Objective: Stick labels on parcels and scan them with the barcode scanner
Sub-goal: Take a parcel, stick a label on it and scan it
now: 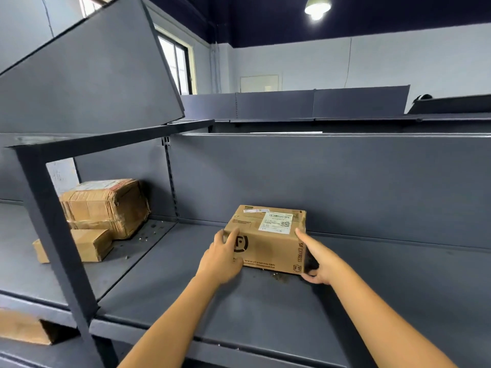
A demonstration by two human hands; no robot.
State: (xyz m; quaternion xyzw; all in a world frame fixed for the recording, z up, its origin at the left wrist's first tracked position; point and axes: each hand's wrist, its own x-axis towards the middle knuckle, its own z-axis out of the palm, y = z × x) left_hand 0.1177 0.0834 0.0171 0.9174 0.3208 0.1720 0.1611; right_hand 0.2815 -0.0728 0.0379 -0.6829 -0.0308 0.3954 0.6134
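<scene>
Hands both on box (268, 243): left hand (225, 256) wraps front-left corner, right hand (317, 261) grips right side. Box sits on shelf (265, 314), mid-bay. Label (277, 223) already on top, so I'd call sticking done. I see no scanner; scan likely pending. Bigger box (106, 205) waits in left bay.

We stand in a parcel depot or warehouse, grey steel shelving (345, 181) all round us, taped cardboard parcels (106, 205) on it, a courier-printed box (265, 245), a high ceiling lamp (317, 6) above us.
</scene>
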